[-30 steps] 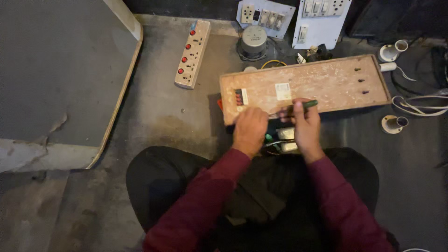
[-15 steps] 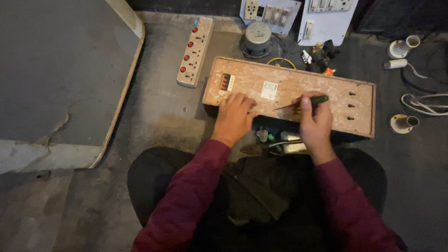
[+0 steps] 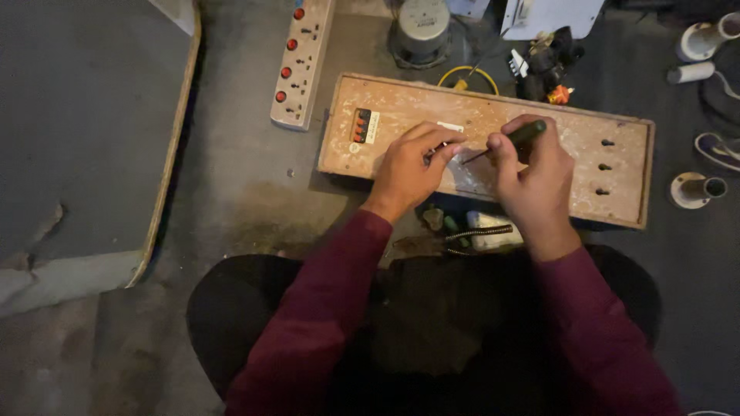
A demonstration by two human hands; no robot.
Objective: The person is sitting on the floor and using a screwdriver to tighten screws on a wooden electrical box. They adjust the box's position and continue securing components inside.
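Note:
A long wooden board (image 3: 617,189) with a small switch block (image 3: 361,125) and three slots lies flat on the floor before me. My right hand (image 3: 536,181) grips a dark green-handled screwdriver (image 3: 518,137), its thin tip slanting down-left onto the board's middle. My left hand (image 3: 412,166) rests on the board, fingers pinched at the screwdriver tip; what they pinch is too small to tell. Both sleeves are maroon.
A white power strip (image 3: 302,62) with red switches lies at the upper left, a round grey meter (image 3: 422,27) above the board. Pliers with ribbed handles (image 3: 462,237) lie near my knees. White lamp holders (image 3: 694,189) sit at right. A grey slab (image 3: 85,123) fills the left.
The view has moved closer onto the board. My left hand slid right to the board's middle, and the screwdriver tip came down to meet its fingers.

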